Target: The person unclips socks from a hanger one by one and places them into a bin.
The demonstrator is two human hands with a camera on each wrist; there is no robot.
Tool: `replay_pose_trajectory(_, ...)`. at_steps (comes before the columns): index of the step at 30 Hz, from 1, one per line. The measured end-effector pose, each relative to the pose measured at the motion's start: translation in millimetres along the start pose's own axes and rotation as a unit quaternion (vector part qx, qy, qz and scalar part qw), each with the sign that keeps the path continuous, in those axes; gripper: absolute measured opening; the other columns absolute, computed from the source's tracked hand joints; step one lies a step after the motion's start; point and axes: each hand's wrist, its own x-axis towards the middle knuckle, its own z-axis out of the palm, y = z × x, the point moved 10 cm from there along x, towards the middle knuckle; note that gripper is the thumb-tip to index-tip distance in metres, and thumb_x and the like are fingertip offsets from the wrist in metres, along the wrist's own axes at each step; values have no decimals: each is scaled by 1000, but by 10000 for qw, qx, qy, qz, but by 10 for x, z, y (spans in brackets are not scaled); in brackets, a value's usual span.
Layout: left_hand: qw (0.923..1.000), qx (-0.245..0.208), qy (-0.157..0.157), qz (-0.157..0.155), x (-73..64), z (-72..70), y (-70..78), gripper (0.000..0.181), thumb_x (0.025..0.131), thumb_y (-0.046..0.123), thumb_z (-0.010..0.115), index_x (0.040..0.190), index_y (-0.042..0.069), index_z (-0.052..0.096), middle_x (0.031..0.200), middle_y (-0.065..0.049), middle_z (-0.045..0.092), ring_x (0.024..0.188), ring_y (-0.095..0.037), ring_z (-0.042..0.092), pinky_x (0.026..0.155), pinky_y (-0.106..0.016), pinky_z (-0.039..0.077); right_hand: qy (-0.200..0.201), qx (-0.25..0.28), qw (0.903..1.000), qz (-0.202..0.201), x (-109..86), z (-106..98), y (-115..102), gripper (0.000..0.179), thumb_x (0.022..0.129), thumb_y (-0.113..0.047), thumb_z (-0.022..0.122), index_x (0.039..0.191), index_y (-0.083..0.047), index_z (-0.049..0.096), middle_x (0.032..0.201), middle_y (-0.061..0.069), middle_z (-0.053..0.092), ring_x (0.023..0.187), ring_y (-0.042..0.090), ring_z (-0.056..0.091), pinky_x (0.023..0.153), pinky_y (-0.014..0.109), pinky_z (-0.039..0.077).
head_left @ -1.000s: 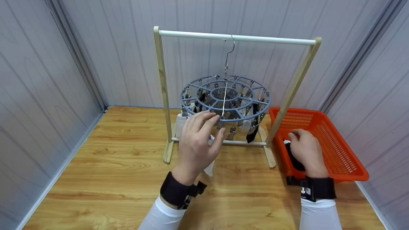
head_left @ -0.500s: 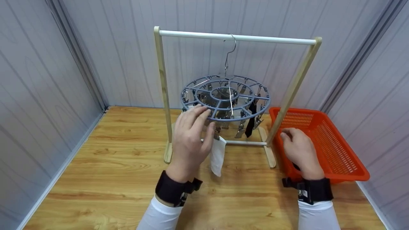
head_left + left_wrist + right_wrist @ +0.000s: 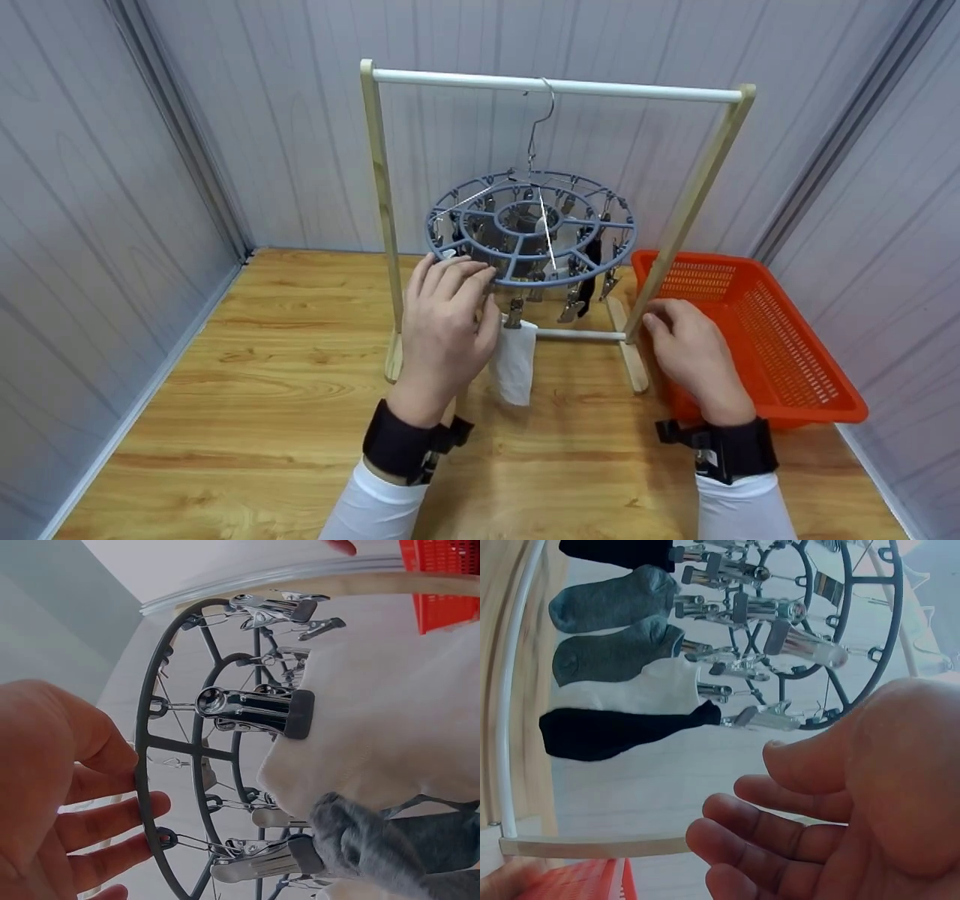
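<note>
My left hand point(image 3: 446, 330) is at the front left rim of a round blue-grey clip hanger point(image 3: 540, 284), fingertips touching the ring and thumb apart below. In the left wrist view its fingers reach past the rim, and a metal clip point(image 3: 251, 711) grips a white sock point(image 3: 375, 720) near a grey sock point(image 3: 356, 844). The white sock point(image 3: 514, 367) hangs at the hanger's front; a black sock point(image 3: 587, 292) hangs further right. My right hand point(image 3: 694, 356) hovers by the basket's left edge, fingers relaxed, holding nothing. Grey socks point(image 3: 615, 604) hang in the right wrist view.
The hanger's hook point(image 3: 544, 112) hangs from the white bar point(image 3: 465, 80) of a wooden-legged rack. An orange basket point(image 3: 817, 352) stands right of the rack on the wooden table point(image 3: 247, 420). Grey walls point(image 3: 300, 150) close off the back and sides.
The hanger has turned, bringing the white sock into sight at the front. My left hand has moved slightly left along the rim. My right hand has shifted left from over the basket.
</note>
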Motion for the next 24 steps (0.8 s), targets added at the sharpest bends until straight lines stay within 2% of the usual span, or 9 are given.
replay_pose_trajectory(3, 10000, -16, -87, 27, -6, 22, 18, 25, 99, 6, 70, 121, 3, 82, 122, -10, 78, 124, -33, 69, 123, -64, 41, -93, 54, 9999, -81, 6, 38, -36, 40, 117, -23, 58, 148, 1, 64, 141, 24, 66, 130, 43, 62, 109, 63, 51)
replay_pose_trajectory(7, 9997, -55, -231, 36, -9, 49, 38, 26, 100, 6, 68, 123, 4, 81, 124, -9, 78, 125, -32, 68, 125, -62, 40, -221, 90, 9990, -387, 19, 100, -107, 38, 114, -22, 64, 145, 0, 67, 132, 20, 70, 121, 38, 66, 105, 60, 53)
replay_pose_trajectory(13, 9992, -152, -369, 64, -2, 87, 75, 27, 101, 7, 68, 126, 4, 81, 127, -9, 77, 127, -31, 68, 127, -60, 38, -689, 194, 9950, -696, 37, 256, -200, 40, 111, -26, 71, 144, -3, 69, 123, 12, 73, 111, 30, 67, 99, 53, 56)
replay_pose_trajectory(21, 9987, -331, -254, 291, 9, 99, 159, 29, 98, 4, 70, 125, 3, 81, 126, -11, 78, 125, -31, 70, 124, -60, 43, -1265, 629, 9856, -926, 28, 521, -300, 50, 106, -37, 79, 146, -9, 69, 122, 5, 76, 110, 25, 70, 95, 46, 58)
replay_pose_trajectory(24, 9981, -421, -260, 356, 14, 103, 179, 30, 97, 4, 70, 125, 2, 81, 127, -12, 78, 125, -32, 70, 123, -60, 44, -1363, 737, 9826, -1021, 38, 644, -353, 59, 104, -37, 82, 151, -7, 64, 126, 9, 76, 114, 28, 71, 96, 50, 60)
